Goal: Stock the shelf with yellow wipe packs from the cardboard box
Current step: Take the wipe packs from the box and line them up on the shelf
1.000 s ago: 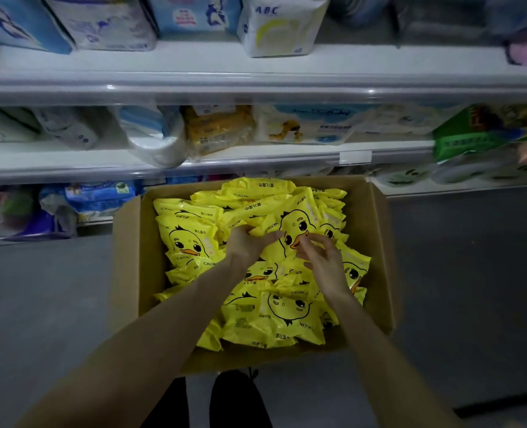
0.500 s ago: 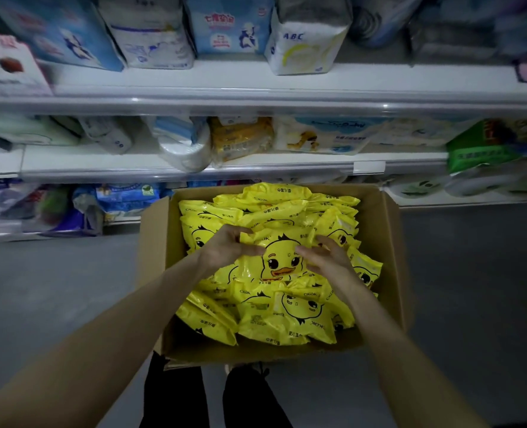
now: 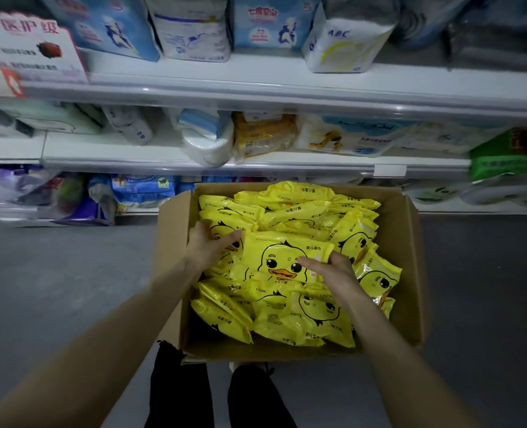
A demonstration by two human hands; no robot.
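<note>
Your right hand [image 3: 333,268] pinches top wipe pack [image 3: 282,257] in cardboard box [image 3: 412,242]; your spread left hand [image 3: 211,247] steadies it for lifting.

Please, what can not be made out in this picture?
Head view: how many yellow packs fill the cardboard box; the top layer covers the rest.
Head view: whether the left hand has a grip on the duck pack; its palm covers the edge.
Head view: bottom-shelf goods, partly behind the box's far wall.
Head view: sign at the left edge, cut off and blurred.
</note>
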